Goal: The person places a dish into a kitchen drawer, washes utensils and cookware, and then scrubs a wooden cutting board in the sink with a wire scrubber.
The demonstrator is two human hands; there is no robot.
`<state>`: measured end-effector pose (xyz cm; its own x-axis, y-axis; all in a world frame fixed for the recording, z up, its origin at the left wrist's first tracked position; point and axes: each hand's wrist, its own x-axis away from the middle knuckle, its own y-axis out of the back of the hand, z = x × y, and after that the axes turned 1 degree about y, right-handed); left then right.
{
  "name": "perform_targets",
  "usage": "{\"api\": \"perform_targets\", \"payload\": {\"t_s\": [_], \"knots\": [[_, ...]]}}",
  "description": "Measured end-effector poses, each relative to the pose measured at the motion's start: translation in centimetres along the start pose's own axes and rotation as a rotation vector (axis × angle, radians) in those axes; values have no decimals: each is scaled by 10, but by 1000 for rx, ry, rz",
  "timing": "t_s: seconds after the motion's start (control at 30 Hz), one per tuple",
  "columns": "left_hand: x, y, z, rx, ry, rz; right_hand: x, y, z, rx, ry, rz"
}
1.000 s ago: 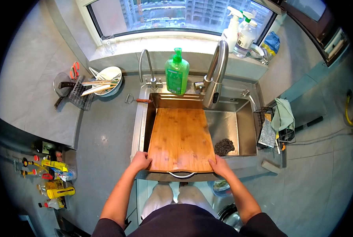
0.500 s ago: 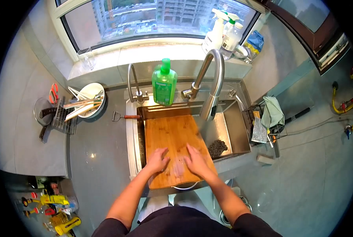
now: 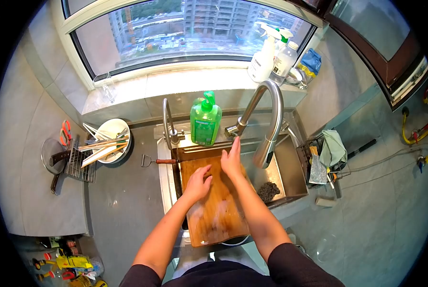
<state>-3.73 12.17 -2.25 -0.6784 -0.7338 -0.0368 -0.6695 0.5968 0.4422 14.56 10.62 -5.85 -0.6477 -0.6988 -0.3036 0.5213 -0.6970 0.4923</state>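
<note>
- your board, the flat rectangular brown wooden cutting board (image 3: 214, 215), lies over the left part of the stainless-steel sink (image 3: 290, 165), its near end beyond the front rim.
- your left hand (image 3: 198, 183) is over the board's upper part, thumb apart from the fingers, pinching nothing; you cannot tell here whether the palm touches wood.
- your right hand (image 3: 231, 160) reaches past the far edge towards the tall curved silver-metal faucet (image 3: 278, 107), fingers straight and close together, gripping nothing visible; contact with the faucet's base cannot be told.
- expect the board to be stiff, fairly heavy and hard to break; its shiny patches look wet, so it may slip under your fingers.
- your surest hold is probably the 2 long side edges, 1 hand each; the thin curved metal handle (image 3: 235, 241) at the near end should suit 1-handed lifting.
- the translucent green plastic pump bottle (image 3: 206, 122) carries a label, and so does the white plastic spray bottle (image 3: 262, 64); you can read no brand on either.
</note>
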Motion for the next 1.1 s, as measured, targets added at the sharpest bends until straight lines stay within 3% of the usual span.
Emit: {"api": "perform_targets", "payload": {"t_s": [0.17, 0.37, 0.53, 0.57, 0.67, 0.77, 0.87, 0.97, 1.1], "knots": [[-13, 5, 4, -3, 29, 16, -28, -8, -7, 14, -6, -50], [-13, 2, 8, 71, 23, -49, -9, -20, 1, -30, 60, 59], [-7, -5, -1, 82, -35, -80, 66, 33, 49, -142, 75, 286], [-5, -7, -5, 94, -31, -64, 82, 51, 60, -137, 54, 291], [5, -10, -28, 110, -24, -28, 110, 120, 94, -340, -353, 350], [4, -15, -63, 159, -52, -23, 106, 164, 93, -176, -255, 83], [-11, -18, -99, 163, -178, -50, 74, 176, 84, 24, 96, -217], [-30, -23, -134, 230, -273, -105, 37, 175, 106, -110, 161, -228], [-49, -27, -170, 242, -318, -166, 21, 168, 88, -313, 44, 6]]}}
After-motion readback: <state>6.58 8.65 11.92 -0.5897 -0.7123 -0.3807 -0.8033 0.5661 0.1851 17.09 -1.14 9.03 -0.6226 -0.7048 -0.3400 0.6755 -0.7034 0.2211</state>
